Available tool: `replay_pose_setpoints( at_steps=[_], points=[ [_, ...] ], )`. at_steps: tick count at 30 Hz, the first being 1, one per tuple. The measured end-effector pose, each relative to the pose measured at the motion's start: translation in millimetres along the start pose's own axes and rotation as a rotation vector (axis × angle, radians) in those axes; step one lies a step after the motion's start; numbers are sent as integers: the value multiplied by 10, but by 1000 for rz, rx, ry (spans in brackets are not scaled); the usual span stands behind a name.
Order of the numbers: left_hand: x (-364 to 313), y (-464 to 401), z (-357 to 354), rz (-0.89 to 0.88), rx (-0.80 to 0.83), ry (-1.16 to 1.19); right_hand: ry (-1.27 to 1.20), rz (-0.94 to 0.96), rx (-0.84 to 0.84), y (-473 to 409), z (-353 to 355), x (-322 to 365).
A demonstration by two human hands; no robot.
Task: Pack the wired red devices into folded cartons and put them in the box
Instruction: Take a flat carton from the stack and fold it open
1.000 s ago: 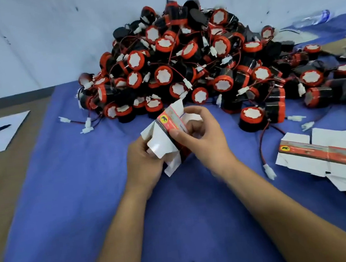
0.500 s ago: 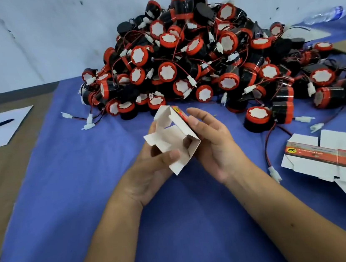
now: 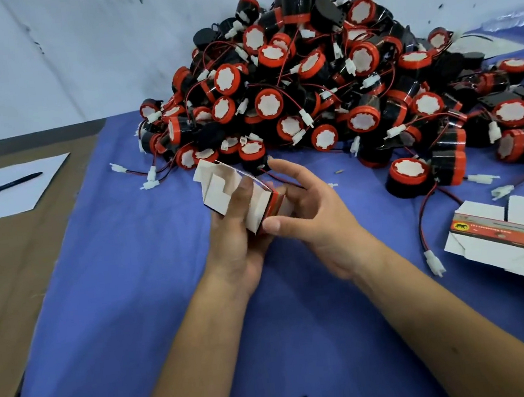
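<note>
The red strip's print on the flat carton (image 3: 505, 231) is unreadable.

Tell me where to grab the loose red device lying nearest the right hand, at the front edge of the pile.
Probably grip the device round its black barrel, coming from above and the near side. It lies apart from the pile, white face tilted up, so the barrel's sides are exposed. Avoid its red wire, which trails toward the flat cartons.

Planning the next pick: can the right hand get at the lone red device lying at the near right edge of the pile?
Probably yes. The right hand only touches the carton that the left hand holds, and bare blue cloth lies between it and that device.
</note>
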State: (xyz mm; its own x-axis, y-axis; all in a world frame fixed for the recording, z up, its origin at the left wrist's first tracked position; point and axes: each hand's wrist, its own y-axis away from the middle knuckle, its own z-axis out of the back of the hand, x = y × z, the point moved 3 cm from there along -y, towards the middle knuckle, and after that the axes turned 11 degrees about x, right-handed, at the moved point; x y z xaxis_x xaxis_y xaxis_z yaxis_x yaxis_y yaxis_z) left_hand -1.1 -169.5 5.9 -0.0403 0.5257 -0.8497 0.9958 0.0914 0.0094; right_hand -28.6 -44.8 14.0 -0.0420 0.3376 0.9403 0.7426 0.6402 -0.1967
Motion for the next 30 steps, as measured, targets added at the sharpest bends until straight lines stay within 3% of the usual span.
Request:
replay_pose_setpoints(
  at_steps=[4,9,12,15,21,27,30],
  points=[
    [-20,5,-30,-75,-28,-50,-3,10,-148,-16,-24,-68],
    [-30,21,-58,-149,116,-115,-101,11,-231,-34,12,-70],
    [-108,5,-20,-164,150,-58,-12,-4,-214,-19,61,-58],
    [-210,36,27,-151,108,38,234,-19,-193,-2,58,-37],
    [-149,21,13,-165,3,-42,423,-16,-160,30,-43,-68],
    [-154,47,-23,-456,-32,-288,474,29,-63,51,-179,-88],
    [-166,56,20,-520,-123,-380,461,5,79,49,-241,-148]
  ],
)
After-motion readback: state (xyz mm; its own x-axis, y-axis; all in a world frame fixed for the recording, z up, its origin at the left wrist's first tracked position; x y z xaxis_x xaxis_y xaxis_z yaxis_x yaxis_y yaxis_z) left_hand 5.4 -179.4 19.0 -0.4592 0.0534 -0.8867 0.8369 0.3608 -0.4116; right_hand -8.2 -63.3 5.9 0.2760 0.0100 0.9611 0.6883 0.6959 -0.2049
